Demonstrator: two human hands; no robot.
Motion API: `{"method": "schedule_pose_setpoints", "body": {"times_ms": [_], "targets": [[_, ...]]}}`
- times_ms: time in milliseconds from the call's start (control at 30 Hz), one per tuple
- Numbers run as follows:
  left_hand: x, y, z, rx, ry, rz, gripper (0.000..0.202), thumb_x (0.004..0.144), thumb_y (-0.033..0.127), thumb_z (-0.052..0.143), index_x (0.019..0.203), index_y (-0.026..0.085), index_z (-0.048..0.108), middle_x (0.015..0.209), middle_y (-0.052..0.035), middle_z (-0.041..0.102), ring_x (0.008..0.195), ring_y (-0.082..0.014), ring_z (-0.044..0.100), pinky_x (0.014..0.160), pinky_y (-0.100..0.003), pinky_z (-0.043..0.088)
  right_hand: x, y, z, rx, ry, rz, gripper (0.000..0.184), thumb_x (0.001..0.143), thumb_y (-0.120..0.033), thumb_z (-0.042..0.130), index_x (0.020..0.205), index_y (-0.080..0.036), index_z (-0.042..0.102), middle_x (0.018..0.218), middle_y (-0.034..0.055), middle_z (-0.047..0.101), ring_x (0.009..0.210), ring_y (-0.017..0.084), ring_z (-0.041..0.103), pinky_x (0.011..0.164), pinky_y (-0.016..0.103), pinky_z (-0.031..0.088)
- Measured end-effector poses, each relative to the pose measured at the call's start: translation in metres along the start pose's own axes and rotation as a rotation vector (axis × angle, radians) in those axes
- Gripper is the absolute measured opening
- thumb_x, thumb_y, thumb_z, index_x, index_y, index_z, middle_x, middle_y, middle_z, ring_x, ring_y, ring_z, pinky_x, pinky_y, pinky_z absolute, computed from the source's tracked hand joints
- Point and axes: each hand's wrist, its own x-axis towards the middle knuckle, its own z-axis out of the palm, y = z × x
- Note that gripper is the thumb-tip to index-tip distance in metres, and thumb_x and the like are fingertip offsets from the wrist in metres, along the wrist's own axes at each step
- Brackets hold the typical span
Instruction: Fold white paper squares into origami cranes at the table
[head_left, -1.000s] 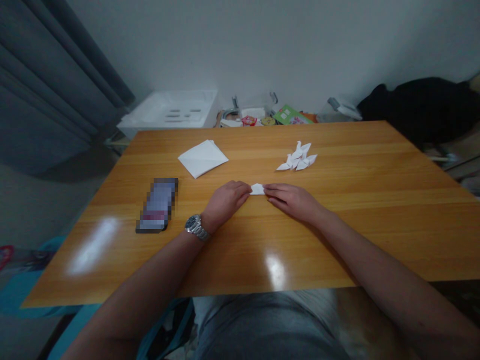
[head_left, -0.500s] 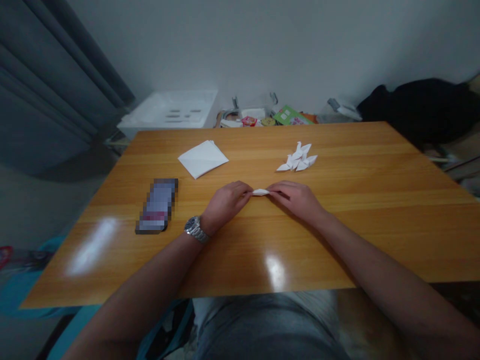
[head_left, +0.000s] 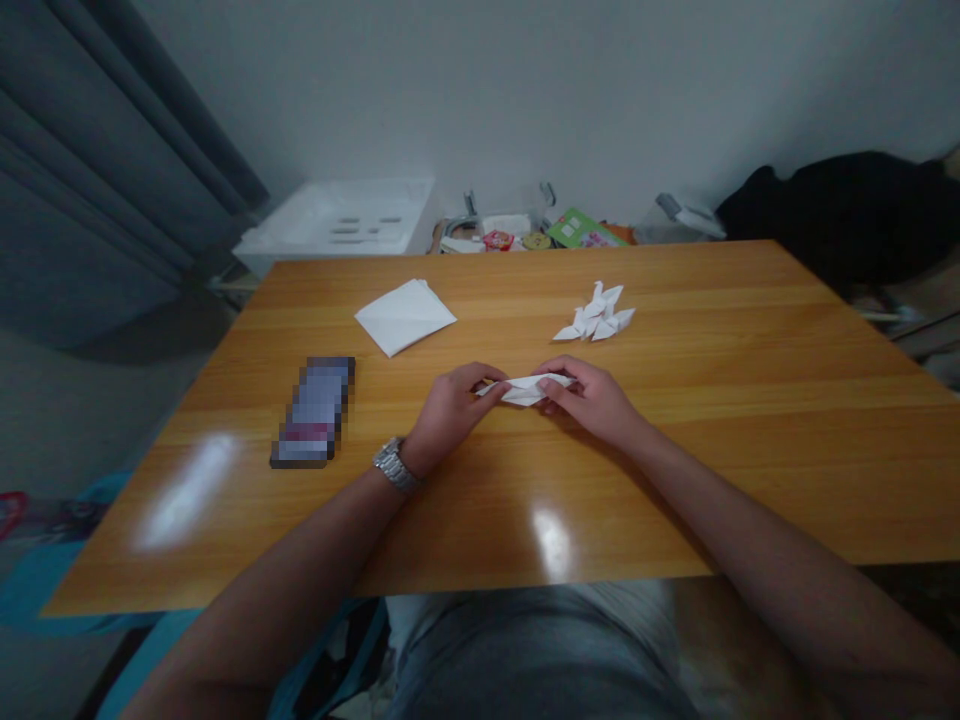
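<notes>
Between my two hands is a long, narrow piece of folded white paper [head_left: 523,391], held just above the table. My left hand [head_left: 457,410], with a silver watch on its wrist, pinches the paper's left end between thumb and fingers. At the other end my right hand [head_left: 592,395] grips it, thumb on the near side and fingers behind. Parts of both ends are covered by the fingers. Beyond my right hand lies a small cluster of folded white paper birds [head_left: 598,318]. A stack of white paper sheets [head_left: 405,318] rests beyond my left hand.
A phone [head_left: 315,410], its screen blurred out, lies to the left on the wooden table [head_left: 750,400]. Past the far edge are a white foam box [head_left: 352,215], a green packet [head_left: 581,230] and other clutter. Black cloth [head_left: 840,220] is heaped at the far right.
The folded paper has been turned so more of its length shows. My fingers have shifted from pinching its tips to gripping it with thumbs on the near side.
</notes>
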Motion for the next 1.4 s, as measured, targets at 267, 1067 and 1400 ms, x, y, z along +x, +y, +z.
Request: {"method": "schedule_pose_setpoints", "body": {"times_ms": [267, 1067, 1400], "targets": [[-0.002, 0.001, 0.002, -0.141, -0.009, -0.031, 0.026, 0.094, 0.034, 0.065, 0.114, 0.018, 0.071, 0.107, -0.0046, 0.076, 0.092, -0.0168, 0.071, 0.083, -0.027, 0.055, -0.002, -0.005, 0.001, 0.05, -0.014, 0.038, 0.031, 0.09, -0.045, 0.068, 0.109, -0.02, 0.068, 0.086, 0.0052, 0.077, 0.071, 0.021, 0.074, 0.071, 0.035, 0.063], [-0.005, 0.005, 0.008, -0.228, -0.014, -0.017, 0.022, 0.095, 0.031, 0.064, 0.11, 0.017, 0.072, 0.104, -0.0052, 0.076, 0.092, -0.0166, 0.07, 0.083, -0.026, 0.057, -0.004, -0.014, 0.011, 0.547, 0.022, 0.337, 0.039, 0.077, -0.051, 0.083, 0.09, -0.016, 0.075, 0.09, 0.0067, 0.077, 0.073, 0.018, 0.077, 0.072, 0.026, 0.065], [-0.003, 0.003, 0.009, -0.244, 0.044, -0.026, 0.02, 0.094, 0.031, 0.065, 0.107, 0.016, 0.072, 0.099, -0.0049, 0.076, 0.086, -0.0156, 0.07, 0.075, -0.025, 0.056, -0.005, -0.016, 0.006, 0.288, -0.006, 0.173, 0.04, 0.085, -0.046, 0.077, 0.113, -0.02, 0.068, 0.079, 0.0046, 0.078, 0.069, 0.019, 0.076, 0.07, 0.032, 0.063]]}}
